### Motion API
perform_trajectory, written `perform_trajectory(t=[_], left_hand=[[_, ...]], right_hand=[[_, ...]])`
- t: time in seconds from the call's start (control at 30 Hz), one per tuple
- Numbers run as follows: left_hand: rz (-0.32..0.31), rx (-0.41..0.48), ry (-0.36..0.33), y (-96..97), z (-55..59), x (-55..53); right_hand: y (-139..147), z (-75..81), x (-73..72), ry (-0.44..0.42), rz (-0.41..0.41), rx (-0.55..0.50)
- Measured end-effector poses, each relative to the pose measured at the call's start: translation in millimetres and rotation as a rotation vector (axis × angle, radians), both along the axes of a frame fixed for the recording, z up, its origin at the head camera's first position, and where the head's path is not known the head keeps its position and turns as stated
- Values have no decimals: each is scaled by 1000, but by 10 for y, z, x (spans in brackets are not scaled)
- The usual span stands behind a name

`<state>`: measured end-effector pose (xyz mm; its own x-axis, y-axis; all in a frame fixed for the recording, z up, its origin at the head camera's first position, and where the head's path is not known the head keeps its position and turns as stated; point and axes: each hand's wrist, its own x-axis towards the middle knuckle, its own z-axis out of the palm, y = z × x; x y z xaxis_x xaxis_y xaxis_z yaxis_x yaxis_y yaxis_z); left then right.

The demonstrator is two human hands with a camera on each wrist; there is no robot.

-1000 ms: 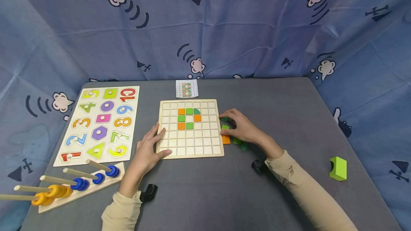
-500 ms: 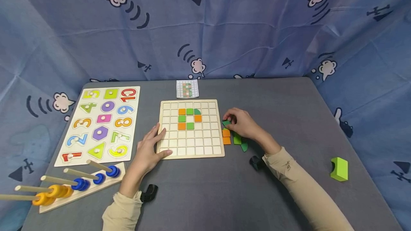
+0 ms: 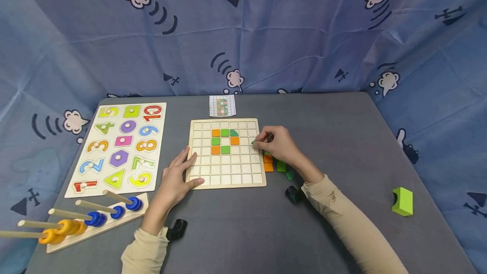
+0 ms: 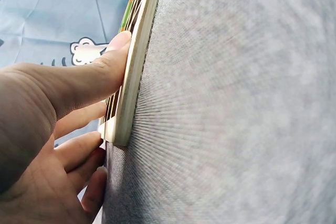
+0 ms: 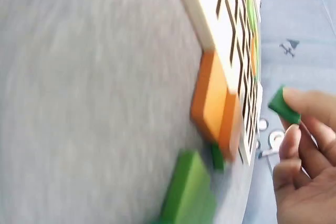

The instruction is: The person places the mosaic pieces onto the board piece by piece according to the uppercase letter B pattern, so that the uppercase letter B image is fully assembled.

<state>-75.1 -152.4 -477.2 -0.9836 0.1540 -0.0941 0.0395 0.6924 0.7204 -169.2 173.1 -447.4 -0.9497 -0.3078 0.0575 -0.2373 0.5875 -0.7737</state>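
A wooden grid board (image 3: pixel 205 168) holds several orange and green tiles near its middle. My left hand (image 3: pixel 178 179) rests on the board's left edge, thumb lying over the corner; the left wrist view shows the thumb (image 4: pixel 105 69) on the board's top face. Above the board's right edge, my right hand (image 3: pixel 280 143) pinches a small dark green tile (image 5: pixel 284 105) between thumb and fingertips. The fingers partly cover this tile in the head view. Beside the board's right edge lie orange tiles (image 3: pixel 268 167) and green tiles (image 3: pixel 281 166), partly hidden under the right hand.
Behind the board lies a printed pattern card (image 3: pixel 222 106). A number-and-shape puzzle (image 3: pixel 137 109) is at the left, with a bead-peg stand (image 3: pixel 110 225) in front of it. A bright green block (image 3: pixel 402 201) stands at far right. A blue curtain (image 3: pixel 266 33) hangs behind the table.
My right hand has picked up a dark green tile from the pile and moved left, carrying it over the board's right edge. The left hand stays in place.
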Motion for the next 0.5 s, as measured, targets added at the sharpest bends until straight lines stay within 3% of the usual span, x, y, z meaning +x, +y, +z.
perform_trajectory(t=[0.3,0.5], left_hand=[[8,19,-25,5,-14,-12],[6,13,-28,1,1,-10]], right_hand=[[-257,-30,40,-29,66,-32],[-398,-79,45,-22,56,-29]])
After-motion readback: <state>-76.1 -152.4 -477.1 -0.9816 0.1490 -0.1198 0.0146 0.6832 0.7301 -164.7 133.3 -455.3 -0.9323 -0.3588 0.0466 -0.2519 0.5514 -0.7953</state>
